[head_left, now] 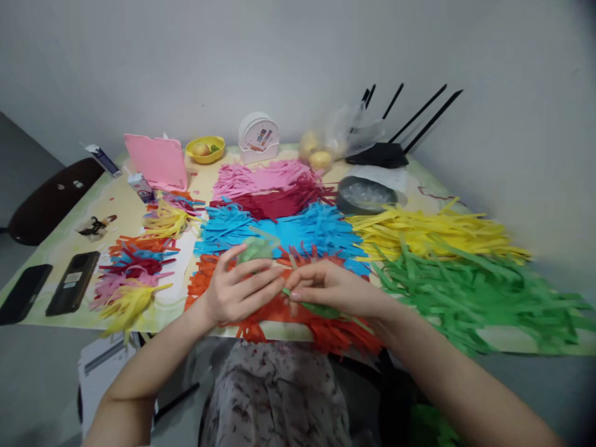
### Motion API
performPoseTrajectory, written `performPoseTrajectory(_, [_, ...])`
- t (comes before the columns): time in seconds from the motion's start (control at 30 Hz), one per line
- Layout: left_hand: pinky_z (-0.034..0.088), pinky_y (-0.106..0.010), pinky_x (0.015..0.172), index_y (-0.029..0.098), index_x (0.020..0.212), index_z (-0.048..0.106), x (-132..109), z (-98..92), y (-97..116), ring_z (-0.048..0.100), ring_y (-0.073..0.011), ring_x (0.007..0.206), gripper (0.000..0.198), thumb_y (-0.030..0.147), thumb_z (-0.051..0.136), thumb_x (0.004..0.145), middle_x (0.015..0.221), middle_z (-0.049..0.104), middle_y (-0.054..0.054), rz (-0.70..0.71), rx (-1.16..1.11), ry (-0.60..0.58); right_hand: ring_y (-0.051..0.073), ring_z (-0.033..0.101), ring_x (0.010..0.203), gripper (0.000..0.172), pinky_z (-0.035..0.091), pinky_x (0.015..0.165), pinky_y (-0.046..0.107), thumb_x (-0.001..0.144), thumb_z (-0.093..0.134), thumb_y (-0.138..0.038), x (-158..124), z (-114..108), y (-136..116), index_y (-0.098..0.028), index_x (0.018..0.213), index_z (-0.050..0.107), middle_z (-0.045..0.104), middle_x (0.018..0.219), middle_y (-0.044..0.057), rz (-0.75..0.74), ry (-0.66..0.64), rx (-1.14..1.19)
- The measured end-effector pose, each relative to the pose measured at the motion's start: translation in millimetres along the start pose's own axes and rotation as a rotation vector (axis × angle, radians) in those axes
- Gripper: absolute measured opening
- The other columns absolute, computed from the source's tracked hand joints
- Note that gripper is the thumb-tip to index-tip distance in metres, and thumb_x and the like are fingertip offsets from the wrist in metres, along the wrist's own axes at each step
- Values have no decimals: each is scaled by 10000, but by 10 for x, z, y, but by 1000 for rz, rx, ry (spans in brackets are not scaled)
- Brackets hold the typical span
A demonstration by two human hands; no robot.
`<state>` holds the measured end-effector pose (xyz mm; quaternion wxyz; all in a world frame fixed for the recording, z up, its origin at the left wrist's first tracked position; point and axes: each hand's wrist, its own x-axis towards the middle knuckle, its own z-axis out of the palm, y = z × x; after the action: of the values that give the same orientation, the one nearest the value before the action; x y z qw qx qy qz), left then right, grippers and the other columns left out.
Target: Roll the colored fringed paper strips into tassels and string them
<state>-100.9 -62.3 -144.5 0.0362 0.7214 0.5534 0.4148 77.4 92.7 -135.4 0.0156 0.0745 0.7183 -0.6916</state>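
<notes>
My left hand (244, 287) is closed around a piece of green fringed tissue paper (255, 249), whose bunched part sticks up past the fingers, slightly blurred. Close beside it, my right hand (328, 287) pinches a strip of the same green paper, and more green shows below its fingers. Both hands are over a stack of orange fringed paper (202, 273). Just beyond lies blue fringed paper (298, 233), followed by dark red paper (265, 203) and pink paper (261, 177).
To the right are yellow fringed paper (428, 230) and a green fringed pile (465, 292). Multicoloured tassels (137, 267) and two phones (72, 284) lie left. Behind stand a dark bowl (365, 195), a black router (379, 155), a pink tablet case (158, 161) and a yellow bowl (205, 155).
</notes>
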Motion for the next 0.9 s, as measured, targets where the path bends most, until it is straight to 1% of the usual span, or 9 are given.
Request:
performPoseTrajectory(0.07, [325,-522,1128,348,1038,724,-53,46,-45,706,-203,1007,212,243,673,861,1004,782,-14,-54,11,57,155,702,656,274,540,657,256,836,686,-441,29,116,15,-169,813,670,751,699,27,2,39,111])
performPoseTrajectory(0.17, [303,-523,1131,320,954,741,-76,191,-90,700,-206,1000,152,253,620,892,930,788,-15,-103,40,216,147,686,647,214,519,633,243,834,698,-389,31,266,-37,-178,825,663,739,690,21,-68,202,82])
performPoseTrajectory(0.3, [433,-456,1030,265,889,755,44,372,-40,687,-209,967,152,267,604,905,879,780,-38,-242,-178,448,169,707,744,172,537,715,272,884,634,-357,107,304,-114,-198,902,700,753,748,28,-221,313,36])
performPoseTrajectory(0.5, [449,-422,1049,223,1026,768,242,357,-37,606,-245,1195,233,321,584,920,1166,729,-90,-459,-495,372,188,711,844,147,540,789,303,910,597,-333,348,173,-72,-218,962,671,745,876,36,-328,473,-96])
performPoseTrajectory(0.63, [439,-392,1062,231,1004,772,302,364,-172,604,-235,1198,196,321,651,879,1202,708,-79,-520,-509,439,176,692,857,106,534,783,294,929,546,-265,471,113,-38,-232,1009,607,723,933,32,-421,533,-332])
performPoseTrajectory(0.7, [437,-384,1060,223,956,774,327,363,-267,619,-226,1166,176,318,645,883,1127,732,-73,-544,-459,504,189,679,932,128,526,845,315,939,523,-254,531,-79,-37,-232,1019,621,723,1010,51,-461,516,-521])
performPoseTrajectory(0.77, [449,-366,1034,216,936,759,346,342,-380,647,-205,1085,177,325,625,897,1014,751,-58,-563,-419,628,205,658,1009,164,502,919,334,947,518,-275,579,-476,-39,-233,1028,654,723,1063,57,-363,573,-758])
performPoseTrajectory(0.83, [476,-328,974,221,933,725,349,314,-502,661,-166,944,161,339,621,898,897,737,-21,-584,-450,793,197,651,1038,214,490,942,314,967,487,-287,601,-1049,-23,-231,1055,674,723,1100,43,-53,747,-962])
performPoseTrajectory(0.9, [494,-284,897,220,932,695,332,298,-611,634,-132,819,161,360,631,886,823,691,7,-610,-522,900,237,644,1061,287,482,953,362,987,422,-229,600,-1670,37,-148,1102,673,706,1133,119,140,870,-1007])
